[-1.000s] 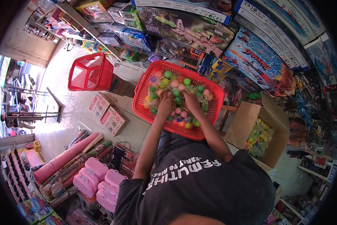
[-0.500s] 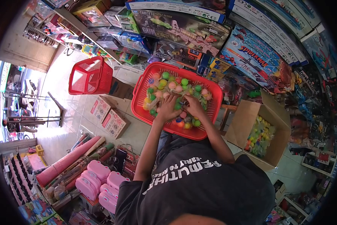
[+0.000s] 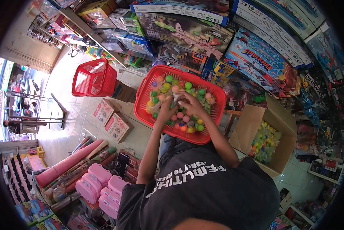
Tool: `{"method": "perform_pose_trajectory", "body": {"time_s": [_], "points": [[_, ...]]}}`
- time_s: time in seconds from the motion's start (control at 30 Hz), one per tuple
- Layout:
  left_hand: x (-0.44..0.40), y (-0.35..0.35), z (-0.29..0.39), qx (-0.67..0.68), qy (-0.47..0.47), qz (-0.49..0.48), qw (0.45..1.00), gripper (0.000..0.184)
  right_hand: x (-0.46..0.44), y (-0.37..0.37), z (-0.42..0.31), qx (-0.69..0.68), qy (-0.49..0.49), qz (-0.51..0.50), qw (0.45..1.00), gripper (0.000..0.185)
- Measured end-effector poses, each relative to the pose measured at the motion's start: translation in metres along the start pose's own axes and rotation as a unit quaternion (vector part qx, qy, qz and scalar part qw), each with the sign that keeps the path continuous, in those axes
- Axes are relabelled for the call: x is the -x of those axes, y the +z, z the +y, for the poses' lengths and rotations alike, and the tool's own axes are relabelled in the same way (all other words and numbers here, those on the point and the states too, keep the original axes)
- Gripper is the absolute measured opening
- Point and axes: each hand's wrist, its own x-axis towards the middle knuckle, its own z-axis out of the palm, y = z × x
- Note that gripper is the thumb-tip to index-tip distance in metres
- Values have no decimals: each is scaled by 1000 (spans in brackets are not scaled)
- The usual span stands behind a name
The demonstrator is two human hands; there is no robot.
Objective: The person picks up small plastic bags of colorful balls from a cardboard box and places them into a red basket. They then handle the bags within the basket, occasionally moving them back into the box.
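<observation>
A red plastic basket [image 3: 140,100] in front of me holds many small coloured balls [image 3: 188,85], several of them in clear plastic bags. My left hand [image 3: 167,112] is over the middle of the basket, its fingers curled at a crumpled clear plastic bag [image 3: 175,99]. Close beside it, my right hand [image 3: 193,107] bends its fingers onto the same bag from the right. The fingertips nearly meet, and the exact grip is partly hidden. Loose pink balls [image 3: 185,118] lie below the hands.
On the right stands an open cardboard box [image 3: 245,124] with bagged balls inside. To the left are another red basket [image 3: 111,81] and printed cartons [image 3: 116,126] on the tiled floor. Pink cases [image 3: 88,188] and rolls [image 3: 68,165] lie lower left. Boxed toys [image 3: 256,63] line the far side.
Both hands have lifted slightly and turned inward, with the bag drawn up between the fingers. More pink balls show beneath them.
</observation>
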Motion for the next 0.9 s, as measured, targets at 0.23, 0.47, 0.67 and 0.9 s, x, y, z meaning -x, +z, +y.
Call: {"method": "perform_pose_trajectory", "body": {"time_s": [0.23, 0.47, 0.67, 0.9], "points": [[7, -40, 34, 84, -166, 133, 974, 33, -35, -4, 16, 190, -23, 69, 979, 34], [14, -39, 2, 52, -110, 182, 976, 28, -45, 8, 67, 587, -132, 92, 794, 26], [15, -41, 28, 151, -174, 163, 959, 27, -42, 13, 64, 572, -113, 134, 801, 21], [17, -41, 12, 78, -93, 162, 979, 23, -28, 3, 37, 466, -26, 112, 877, 20]]}}
